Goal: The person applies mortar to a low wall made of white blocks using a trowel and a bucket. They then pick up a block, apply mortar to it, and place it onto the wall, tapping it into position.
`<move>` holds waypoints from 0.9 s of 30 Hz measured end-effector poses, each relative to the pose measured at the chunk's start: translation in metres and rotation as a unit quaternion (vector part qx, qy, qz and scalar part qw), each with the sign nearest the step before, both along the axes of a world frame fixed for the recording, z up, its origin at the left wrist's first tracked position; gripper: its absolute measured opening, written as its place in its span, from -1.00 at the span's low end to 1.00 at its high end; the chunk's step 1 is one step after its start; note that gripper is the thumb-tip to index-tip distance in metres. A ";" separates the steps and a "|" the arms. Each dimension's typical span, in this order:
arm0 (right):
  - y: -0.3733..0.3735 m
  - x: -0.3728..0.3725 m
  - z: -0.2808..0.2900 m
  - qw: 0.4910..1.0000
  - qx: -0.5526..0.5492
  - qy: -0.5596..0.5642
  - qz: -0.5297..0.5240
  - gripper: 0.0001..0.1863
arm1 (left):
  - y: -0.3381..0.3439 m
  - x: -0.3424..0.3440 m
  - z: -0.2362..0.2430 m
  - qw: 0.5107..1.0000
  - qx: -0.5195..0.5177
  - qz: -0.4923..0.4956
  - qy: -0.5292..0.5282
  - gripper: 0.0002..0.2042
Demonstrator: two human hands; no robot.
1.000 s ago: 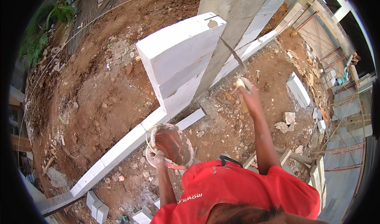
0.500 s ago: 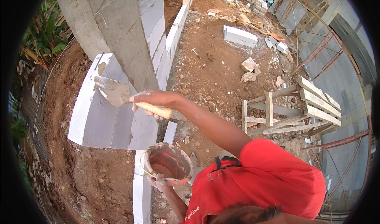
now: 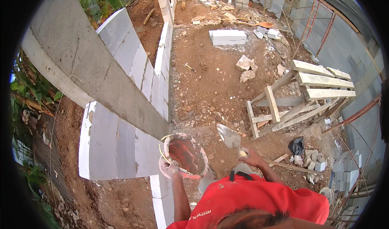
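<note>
My left hand (image 3: 174, 169) is closed on the rim of a mortar-smeared bucket (image 3: 205, 161), which is tilted so its reddish inside shows. In my right hand (image 3: 253, 159) is a masonry trowel (image 3: 229, 136), gripped by its handle, its grey blade pointing away to the left over the dirt. The blade stands apart from the bucket. Left of the bucket rises a wall of pale lightweight blocks (image 3: 104, 148), with grey mortar patches on its end, joined to a concrete column (image 3: 109, 73).
A slatted wooden trestle (image 3: 279, 111) stands to the right. Ahead lie a hammer (image 3: 189, 67), rubble stones (image 3: 245, 67) and stacked white blocks (image 3: 227, 38). A black plastic bag (image 3: 296, 145) and grey blocks (image 3: 347, 170) sit at the right. A thin line (image 3: 52, 140) hangs left of the wall.
My right hand has drawn the trowel back from the top of the block wall to my right side. My left hand still holds the bucket, and the view has shifted.
</note>
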State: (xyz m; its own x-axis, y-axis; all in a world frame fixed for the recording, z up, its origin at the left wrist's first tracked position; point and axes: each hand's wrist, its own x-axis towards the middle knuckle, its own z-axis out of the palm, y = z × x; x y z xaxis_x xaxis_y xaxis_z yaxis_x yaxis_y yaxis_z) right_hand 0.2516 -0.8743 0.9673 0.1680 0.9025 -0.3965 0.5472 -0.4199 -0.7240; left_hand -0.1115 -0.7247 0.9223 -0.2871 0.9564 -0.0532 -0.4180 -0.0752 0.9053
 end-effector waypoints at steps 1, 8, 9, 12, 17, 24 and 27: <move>-0.014 0.006 -0.001 0.999 0.009 -0.006 -0.038 -0.58 | 0.008 0.013 0.012 0.999 0.022 -0.029 -0.007 -0.66; -0.069 0.039 -0.014 0.950 0.177 0.048 -0.251 -0.55 | 0.024 0.113 0.093 0.994 0.078 -0.068 0.029 -0.52; -0.074 0.044 -0.013 0.942 0.212 0.029 -0.258 -0.55 | 0.019 0.119 0.094 0.993 0.084 -0.068 0.041 -0.50; -0.091 0.061 -0.008 0.924 0.252 0.033 -0.285 -0.60 | 0.005 0.136 0.085 0.990 0.079 -0.108 0.038 -0.47; -0.110 0.084 0.004 0.888 0.296 0.055 -0.348 -0.75 | -0.058 0.163 0.076 0.994 -0.016 -0.112 0.006 -0.59; -0.116 0.101 0.017 0.886 0.337 0.080 -0.309 -0.73 | -0.126 0.157 0.033 0.997 -0.048 -0.046 -0.031 -0.73; -0.098 0.112 0.021 0.902 0.341 0.084 -0.251 -0.67 | -0.142 0.143 0.016 1.000 -0.008 -0.008 -0.012 -0.75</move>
